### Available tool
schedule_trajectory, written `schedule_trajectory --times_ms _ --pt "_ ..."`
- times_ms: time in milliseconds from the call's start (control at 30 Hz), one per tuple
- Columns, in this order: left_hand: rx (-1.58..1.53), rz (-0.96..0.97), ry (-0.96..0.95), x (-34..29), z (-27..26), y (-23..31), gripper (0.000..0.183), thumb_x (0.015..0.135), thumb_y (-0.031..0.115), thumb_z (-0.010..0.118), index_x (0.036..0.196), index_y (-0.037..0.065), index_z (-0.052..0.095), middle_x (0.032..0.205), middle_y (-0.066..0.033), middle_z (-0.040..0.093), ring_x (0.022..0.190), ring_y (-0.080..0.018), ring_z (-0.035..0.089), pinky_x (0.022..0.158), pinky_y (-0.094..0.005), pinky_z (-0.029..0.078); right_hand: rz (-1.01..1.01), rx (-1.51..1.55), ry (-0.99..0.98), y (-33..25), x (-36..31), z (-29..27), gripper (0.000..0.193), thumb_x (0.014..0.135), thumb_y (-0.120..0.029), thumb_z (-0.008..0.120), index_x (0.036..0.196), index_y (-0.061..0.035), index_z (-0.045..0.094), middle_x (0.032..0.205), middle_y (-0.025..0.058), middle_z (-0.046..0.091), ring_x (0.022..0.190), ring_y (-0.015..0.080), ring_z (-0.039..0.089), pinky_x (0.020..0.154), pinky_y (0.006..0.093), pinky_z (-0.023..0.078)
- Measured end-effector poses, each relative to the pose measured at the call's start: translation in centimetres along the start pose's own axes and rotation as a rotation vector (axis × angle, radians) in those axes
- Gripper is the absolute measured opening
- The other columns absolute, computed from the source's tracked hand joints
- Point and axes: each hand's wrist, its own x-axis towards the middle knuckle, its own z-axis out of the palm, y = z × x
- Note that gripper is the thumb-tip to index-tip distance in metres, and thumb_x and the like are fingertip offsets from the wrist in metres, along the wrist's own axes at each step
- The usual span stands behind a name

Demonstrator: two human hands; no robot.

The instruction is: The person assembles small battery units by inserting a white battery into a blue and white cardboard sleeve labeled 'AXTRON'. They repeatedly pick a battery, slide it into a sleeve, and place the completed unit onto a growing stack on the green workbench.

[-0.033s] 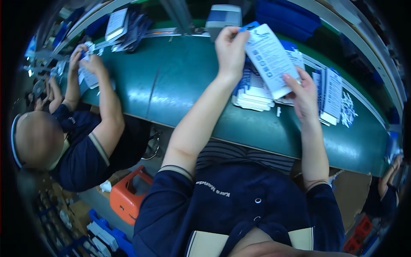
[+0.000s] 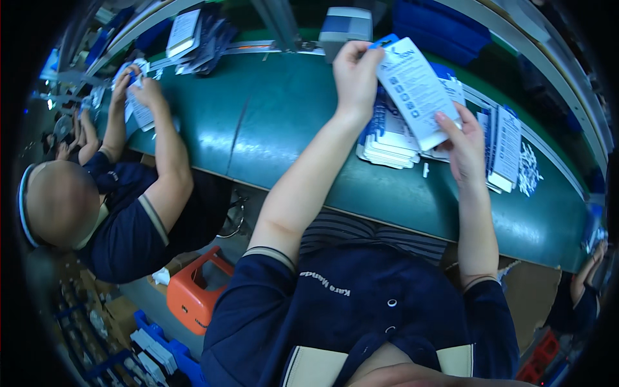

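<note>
A white printed carton (image 2: 418,90) with a blue hanging tab is held slantwise above the green table. My left hand (image 2: 356,76) pinches its upper end by the tab, thumb against fingers. At the lower end my right hand (image 2: 465,143) grips the right edge, with the thumb on the printed face. Beneath the carton lies a pile of flat blue-and-white cartons (image 2: 391,152), partly covered by it. More cartons (image 2: 446,82) show behind. One small white scrap (image 2: 425,169) lies on the table near the pile.
To the right stand a carton stack (image 2: 505,147) and a heap of white scraps (image 2: 530,169). Behind are a grey-white box (image 2: 346,29) and a blue bin (image 2: 440,31). At left, a co-worker (image 2: 129,206) handles cartons. An orange stool (image 2: 193,300) is on the floor.
The whole scene sits slightly farther right in the picture. Both my hands keep their hold on the carton, at nearly the same tilt.
</note>
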Motion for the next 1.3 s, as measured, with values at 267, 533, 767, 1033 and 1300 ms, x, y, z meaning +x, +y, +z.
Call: schedule_trajectory --times_ms 267,533,767,1033,1300 --pt "-0.002 -0.09 -0.058 -0.5 0.0 0.4 0.007 0.084 0.01 0.057 0.082 0.004 0.059 0.077 -0.0022 0.061 0.068 -0.0081 0.056 0.063 -0.0239 0.043 -0.143 0.192 0.168 -0.1 0.9 -0.9 0.036 0.09 -0.011 0.067 0.122 0.0015 0.055 0.11 0.0109 0.065 0.099 0.0149 0.064 0.086 0.0291 0.052" --pt "0.251 -0.065 -0.256 -0.7 -0.3 -1.5 0.016 0.087 0.013 0.056 0.074 0.005 0.059 0.073 0.0 0.059 0.065 -0.0056 0.054 0.059 -0.022 0.042 0.084 0.481 0.349 -0.7 1.5 -2.2 0.027 0.093 -0.025 0.064 0.113 -0.0068 0.06 0.108 0.0058 0.066 0.096 0.0143 0.062 0.075 0.0281 0.047" --pt "-0.043 -0.231 -0.119 -1.2 0.8 0.5 0.028 0.094 0.028 0.055 0.093 0.0 0.06 0.097 -0.0144 0.064 0.078 -0.0223 0.065 0.071 -0.032 0.053 0.272 0.783 0.296 -1.0 1.3 -2.0 0.02 0.094 -0.026 0.062 0.108 -0.0105 0.063 0.096 0.0011 0.067 0.075 0.0097 0.053 0.058 0.0239 0.036" --pt "-1.101 -0.594 -0.165 1.5 -3.1 0.5 0.049 0.094 0.043 0.044 0.111 -0.004 0.049 0.11 -0.0211 0.057 0.096 -0.0298 0.06 0.082 -0.0401 0.052 0.251 1.357 -0.322 0.7 2.1 -3.8 0.019 0.091 -0.021 0.057 0.079 -0.0074 0.055 0.066 0.0015 0.047 0.057 0.0125 0.044 0.054 0.0261 0.036" --pt "-1.065 -0.568 -0.154 0.6 -2.6 0.6 0.051 0.095 0.043 0.043 0.11 -0.005 0.049 0.106 -0.0192 0.056 0.094 -0.0269 0.06 0.081 -0.0369 0.051 0.277 1.391 -0.442 0.0 1.7 -3.5 0.028 0.091 -0.022 0.054 0.066 -0.0137 0.044 0.056 -0.0002 0.04 0.048 0.0115 0.038 0.048 0.0244 0.031"
